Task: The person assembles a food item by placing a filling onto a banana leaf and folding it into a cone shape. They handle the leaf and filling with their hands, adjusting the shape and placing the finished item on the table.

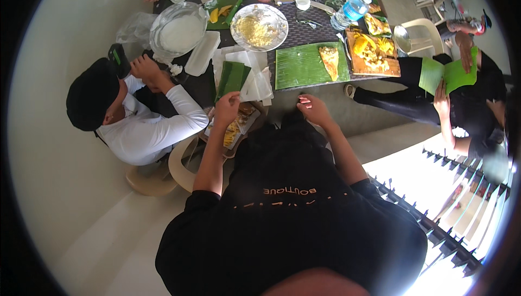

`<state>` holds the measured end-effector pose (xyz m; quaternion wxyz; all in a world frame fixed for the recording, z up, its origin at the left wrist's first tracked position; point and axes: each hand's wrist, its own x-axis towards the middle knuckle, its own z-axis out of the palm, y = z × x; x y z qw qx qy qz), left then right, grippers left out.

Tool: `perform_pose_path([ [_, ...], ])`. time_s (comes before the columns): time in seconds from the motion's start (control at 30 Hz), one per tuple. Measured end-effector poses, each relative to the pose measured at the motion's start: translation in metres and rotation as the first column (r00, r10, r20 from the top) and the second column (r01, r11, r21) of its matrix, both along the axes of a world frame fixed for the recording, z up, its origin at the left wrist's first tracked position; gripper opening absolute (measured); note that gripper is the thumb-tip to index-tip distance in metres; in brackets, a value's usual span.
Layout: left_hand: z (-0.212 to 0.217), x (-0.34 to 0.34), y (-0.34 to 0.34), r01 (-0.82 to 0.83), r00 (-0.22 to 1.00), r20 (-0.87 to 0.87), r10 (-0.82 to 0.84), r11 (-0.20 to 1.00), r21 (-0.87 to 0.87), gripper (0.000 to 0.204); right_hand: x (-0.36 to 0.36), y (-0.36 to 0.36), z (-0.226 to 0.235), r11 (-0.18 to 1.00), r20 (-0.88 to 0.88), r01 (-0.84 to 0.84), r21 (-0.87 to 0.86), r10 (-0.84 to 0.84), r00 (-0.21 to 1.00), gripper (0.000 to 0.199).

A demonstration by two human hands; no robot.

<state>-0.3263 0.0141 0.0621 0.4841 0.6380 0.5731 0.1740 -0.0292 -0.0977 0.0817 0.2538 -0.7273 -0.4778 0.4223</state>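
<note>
My left hand [227, 109] hovers at the table's near edge, just below a folded piece of banana leaf [233, 77] lying on white paper [256, 81]. Its fingers are loosely bent, with nothing visible in them. Farther right, my right hand [315, 108] hangs in front of the edge, fingers half curled and slightly apart, holding nothing. Beyond it a large banana leaf sheet [296, 66] is spread flat, with a flat golden-brown piece of food [329, 62] on its right part. Below my left hand sits a lined tray [234, 130] of yellowish food pieces.
On the table [309, 34] stand a bowl of white contents [182, 31], a plate of yellow crumbs [259, 27], a wooden board [374, 68] with yellow pieces and a water bottle [350, 12]. A person in white [146, 127] sits left; another person [477, 87] holds a leaf [450, 73] at right.
</note>
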Motion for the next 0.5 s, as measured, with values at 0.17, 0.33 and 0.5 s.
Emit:
perform_pose_path([
  [0.17, -0.007, 0.006, 0.018, 0.212, 0.889, -0.457, 0.038, 0.849, 0.483, 0.044, 0.001, -0.008, 0.004, 0.998, 0.006, 0.055, 0.000, -0.055, 0.998, 0.037],
  [0.33, -0.029, 0.022, 0.029, 0.415, 0.833, -0.554, -0.010, 0.674, 0.611, 0.065, -0.014, 0.000, 0.009, 1.000, -0.036, 0.015, 0.009, -0.014, 0.999, 0.037],
  [0.5, -0.030, 0.018, 0.035, 0.550, 0.749, -0.638, -0.181, 0.706, 0.446, 0.067, -0.019, 0.003, 0.006, 0.999, -0.034, 0.012, 0.031, -0.011, 0.999, 0.037],
])
